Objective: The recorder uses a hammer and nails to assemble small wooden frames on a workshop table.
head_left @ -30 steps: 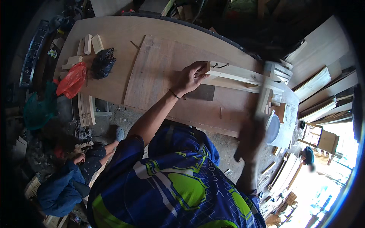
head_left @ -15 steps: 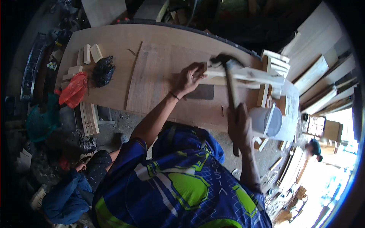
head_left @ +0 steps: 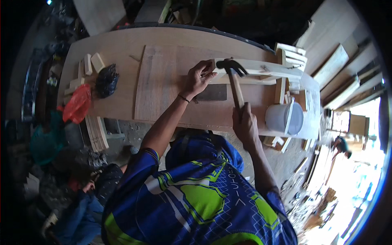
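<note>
Far left of my bench [head_left: 122,45]: a red bag [head_left: 77,103] at the near edge, small wood blocks [head_left: 90,63] behind it, a dark crumpled bag [head_left: 106,80] just right of those.

Below the bench, lower left: another person [head_left: 87,200] crouched on the floor, dark top, blue trousers.

Centre: a thin board [head_left: 163,85] lying flat on the bench, a small dark patch [head_left: 212,92] on it near my left wrist.

My left hand [head_left: 198,77]: fingers curled, fingertips pinched at the near end of the slat [head_left: 261,67]. What they pinch is too small to tell.

The slat: pale wood, lying across the bench left to right, its left end at my left fingertips, its right end meeting a stack of slats [head_left: 290,55].

Hammer [head_left: 234,83]: dark head sitting on the slat's left end, just right of my left fingertips; wooden handle running back toward me.

My right hand [head_left: 244,122]: clenched round the lower end of the handle, over the bench's near edge.

Right: a white bucket [head_left: 284,118] on its side, just right of my right hand. Beyond it, planks [head_left: 339,61] leaning off the bench's far right.
</note>
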Tool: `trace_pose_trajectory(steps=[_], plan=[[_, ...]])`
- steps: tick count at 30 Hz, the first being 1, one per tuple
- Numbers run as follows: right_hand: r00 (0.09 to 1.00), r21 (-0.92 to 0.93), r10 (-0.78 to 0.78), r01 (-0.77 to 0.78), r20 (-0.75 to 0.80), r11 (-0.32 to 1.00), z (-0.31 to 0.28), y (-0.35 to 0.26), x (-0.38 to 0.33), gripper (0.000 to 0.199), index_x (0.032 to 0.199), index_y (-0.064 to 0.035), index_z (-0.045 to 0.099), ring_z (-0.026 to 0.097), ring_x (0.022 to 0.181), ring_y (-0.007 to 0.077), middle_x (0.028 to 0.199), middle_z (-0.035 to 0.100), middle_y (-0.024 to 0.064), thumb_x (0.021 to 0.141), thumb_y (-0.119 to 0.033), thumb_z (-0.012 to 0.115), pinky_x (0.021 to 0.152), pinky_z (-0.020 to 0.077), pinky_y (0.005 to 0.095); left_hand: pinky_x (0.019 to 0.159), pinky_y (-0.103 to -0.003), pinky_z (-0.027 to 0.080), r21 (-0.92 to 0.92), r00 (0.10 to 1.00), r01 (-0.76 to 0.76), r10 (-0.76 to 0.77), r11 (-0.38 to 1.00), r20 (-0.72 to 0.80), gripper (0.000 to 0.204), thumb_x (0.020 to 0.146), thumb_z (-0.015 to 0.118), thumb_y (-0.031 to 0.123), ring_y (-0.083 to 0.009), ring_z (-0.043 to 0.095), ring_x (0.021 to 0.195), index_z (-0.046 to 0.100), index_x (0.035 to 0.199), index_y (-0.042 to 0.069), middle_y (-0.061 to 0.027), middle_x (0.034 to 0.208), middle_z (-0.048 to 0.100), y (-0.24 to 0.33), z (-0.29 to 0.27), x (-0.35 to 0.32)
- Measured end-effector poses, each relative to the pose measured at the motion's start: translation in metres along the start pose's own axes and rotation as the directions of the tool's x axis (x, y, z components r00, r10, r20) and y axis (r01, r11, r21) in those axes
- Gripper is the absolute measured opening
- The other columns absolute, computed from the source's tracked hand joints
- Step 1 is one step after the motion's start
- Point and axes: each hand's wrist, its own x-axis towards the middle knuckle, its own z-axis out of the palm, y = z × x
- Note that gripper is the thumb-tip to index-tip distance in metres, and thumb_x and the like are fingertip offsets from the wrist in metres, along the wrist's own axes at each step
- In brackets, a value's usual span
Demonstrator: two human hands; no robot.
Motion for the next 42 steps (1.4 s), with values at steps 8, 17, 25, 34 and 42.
trace_pose_trajectory(steps=[8,17,25,34,42], plan=[[0.947,0.426,0.096,0.046,-0.308,0.904,0.033,0.04,-0.017,0.022,0.116,0.0029,0.054,0.065,0.078,0.0268,0.09,0.064,0.016,0.099,-0.012,0.058,0.069,0.0515,0.0353,0.099,-0.031,0.049,-0.187,0.996,0.082,-0.073,0.979,0.056,0.046,0.095,0.069,0.011,-0.0173,0.059,0.12,0.051,0.135,-0.002,-0.0103,0.131,0.06,-0.011,0.01,0.012],[0.906,0.476,0.382,-0.259,-0.182,0.84,0.127,0.133,0.019,0.022,0.116,-0.0006,0.051,0.057,0.091,0.047,0.098,0.059,0.0258,0.095,-0.003,0.054,0.077,0.0465,0.0504,0.095,-0.041,0.05,0.069,0.962,0.03,-0.01,0.997,-0.273,0.059,0.081,0.084,0.03,-0.0272,0.06,0.11,0.057,0.125,0.001,-0.0152,0.118,0.06,-0.035,0.079,0.042],[0.926,0.34,0.116,0.014,-0.36,0.94,0.118,0.197,0.046,0.028,0.116,0.0007,0.051,0.053,0.092,0.0447,0.1,0.055,0.025,0.088,0.005,0.051,0.08,0.0438,0.0502,0.085,-0.045,0.056,0.225,0.935,0.195,-0.112,0.955,-0.336,0.06,0.074,0.088,0.04,-0.0333,0.067,0.098,0.064,0.111,-0.001,-0.0182,0.108,0.066,-0.039,0.091,0.061],[0.939,0.32,0.189,-0.091,-0.289,0.943,0.109,0.219,0.076,0.025,0.115,0.0008,0.05,0.054,0.09,0.0476,0.097,0.055,0.026,0.091,0.002,0.053,0.077,0.0443,0.0519,0.089,-0.037,0.054,0.066,0.923,0.28,-0.25,0.958,-0.292,0.05,0.081,0.085,0.033,-0.0225,0.068,0.103,0.064,0.114,0.001,-0.0134,0.106,0.073,-0.017,0.092,0.07],[0.936,0.395,0.12,0.023,-0.332,0.918,0.112,0.218,0.085,0.033,0.121,0.0023,0.048,0.053,0.098,0.0481,0.105,0.052,0.0255,0.087,0.003,0.051,0.082,0.0413,0.0555,0.09,-0.035,0.053,0.107,0.956,0.185,-0.153,0.977,-0.252,0.05,0.082,0.084,0.029,-0.0214,0.068,0.102,0.062,0.116,-0.001,-0.0115,0.106,0.072,-0.009,0.088,0.083]])
